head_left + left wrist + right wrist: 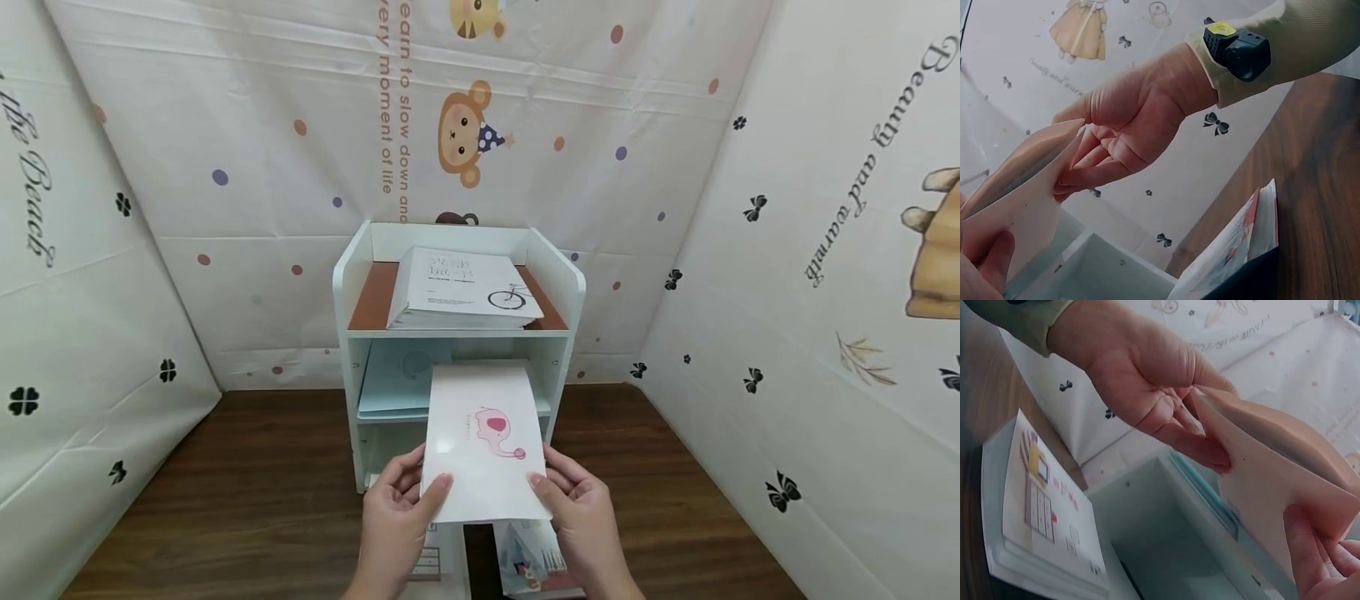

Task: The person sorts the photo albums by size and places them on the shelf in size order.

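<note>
A white notebook [487, 442] with a pink elephant on its cover is held up in front of the small shelf, a hand at each side. My left hand [396, 510] grips its left edge, thumb on the cover and fingers underneath. On the opposite edge, my right hand [587, 510] pinches it the same way. The left wrist view shows the right hand [1138, 109] on a corner of the notebook [1029, 206], whose covers bow slightly apart. In the right wrist view the left hand [1141, 375] holds the other corner.
A white shelf unit [341, 350] stands against the patterned backdrop. Thick books [472, 287] lie on its top, and pale blue booklets [397, 375] on the middle level. Below my hands, two more books [438, 567] [528, 558] stand near the wooden surface [247, 500].
</note>
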Motion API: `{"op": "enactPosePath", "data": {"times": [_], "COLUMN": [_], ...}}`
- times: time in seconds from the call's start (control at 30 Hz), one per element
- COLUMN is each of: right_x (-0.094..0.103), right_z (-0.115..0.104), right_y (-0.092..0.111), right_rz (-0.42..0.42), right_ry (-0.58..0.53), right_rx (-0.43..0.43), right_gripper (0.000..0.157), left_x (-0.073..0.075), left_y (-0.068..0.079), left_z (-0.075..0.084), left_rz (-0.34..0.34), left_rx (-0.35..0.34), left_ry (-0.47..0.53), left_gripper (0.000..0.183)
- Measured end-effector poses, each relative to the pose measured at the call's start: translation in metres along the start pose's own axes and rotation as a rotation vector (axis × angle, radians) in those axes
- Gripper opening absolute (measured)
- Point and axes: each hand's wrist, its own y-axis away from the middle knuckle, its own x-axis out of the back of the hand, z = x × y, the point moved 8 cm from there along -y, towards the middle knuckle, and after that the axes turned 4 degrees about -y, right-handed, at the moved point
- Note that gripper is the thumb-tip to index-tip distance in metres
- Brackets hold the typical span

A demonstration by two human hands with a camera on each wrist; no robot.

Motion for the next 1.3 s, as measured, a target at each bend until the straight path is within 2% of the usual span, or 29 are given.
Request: {"op": "enactPosePath", "data": {"times": [0.47,0.77,0.93,1.3], "right_x": [0.028,0.034,0.035,0.040], "right_z": [-0.003,-0.005,-0.006,-0.004], "right_y": [-0.008,-0.009,-0.010,-0.016], "right_rz": [0.035,0.063,0.051,0.034], "right_ry": [0.031,0.063,0.067,0.046], "right_rx": [0.015,-0.015,-0.004,0.021], "right_gripper": [0.045,0.044,0.045,0.045], "left_x": [-0.026,-0.032,-0.035,-0.040], "left_y": [-0.007,-0.009,-0.009,-0.014], "left_z": [-0.008,-0.011,-0.010,-0.019], "left_rz": [-0.070,-0.077,-0.086,-0.095], "left_rx": [-0.024,-0.008,-0.018,0.024], "left_ry": [0.026,0.018,0.011,0.013], "left_gripper": [0.056,0.057,0.057,0.059]}}
